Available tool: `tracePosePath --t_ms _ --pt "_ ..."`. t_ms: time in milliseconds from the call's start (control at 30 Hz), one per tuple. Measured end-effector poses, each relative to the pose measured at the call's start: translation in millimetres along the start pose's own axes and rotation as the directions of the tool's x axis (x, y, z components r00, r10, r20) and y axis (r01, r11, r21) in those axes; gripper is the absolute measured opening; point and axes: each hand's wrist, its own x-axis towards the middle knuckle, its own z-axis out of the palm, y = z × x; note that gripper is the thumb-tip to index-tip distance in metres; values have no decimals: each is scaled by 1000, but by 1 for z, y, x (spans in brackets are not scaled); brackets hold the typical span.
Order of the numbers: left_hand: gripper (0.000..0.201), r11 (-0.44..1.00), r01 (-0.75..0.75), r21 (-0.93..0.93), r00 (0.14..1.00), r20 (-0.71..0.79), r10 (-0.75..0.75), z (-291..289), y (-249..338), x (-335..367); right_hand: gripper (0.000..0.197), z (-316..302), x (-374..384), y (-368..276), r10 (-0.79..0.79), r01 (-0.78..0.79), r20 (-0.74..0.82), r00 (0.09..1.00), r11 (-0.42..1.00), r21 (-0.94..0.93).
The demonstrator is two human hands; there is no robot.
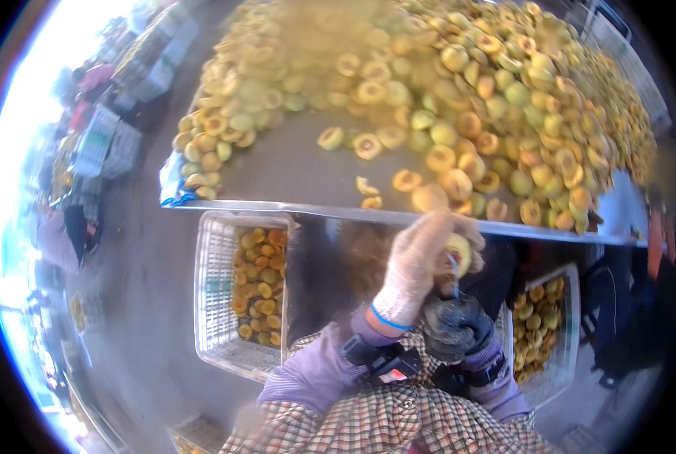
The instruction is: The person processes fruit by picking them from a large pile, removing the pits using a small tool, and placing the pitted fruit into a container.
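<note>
My left hand [415, 265], in a pale knit glove with a blue band at the wrist, is closed around a yellow-green peach [464, 253]. Just below it, my right hand [457, 327], in a dark grey glove, grips a small knife [454, 268] whose thin blade touches the fruit. The knife's handle is mostly hidden in the fist. Both hands are over the near edge of a metal table [277, 170]. Loose peach halves [431, 198] lie on the table just beyond my left hand.
A large heap of halved peaches [519, 94] covers the far and right side of the table. Under its edge stand a white crate [215, 303] of halves at left and another crate [569, 340] at right. Stacked crates [107, 144] and people are at far left.
</note>
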Motion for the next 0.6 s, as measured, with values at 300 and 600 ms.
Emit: tracePosePath --t_ms 300,600 --pt "48 999 11 -45 993 -120 -16 -4 -1 -3 24 -4 9 -7 56 -59 -31 998 995 -83" --pt "43 947 88 -308 939 -293 -183 -28 2 9 15 -32 15 -8 117 -115 6 993 980 -161"
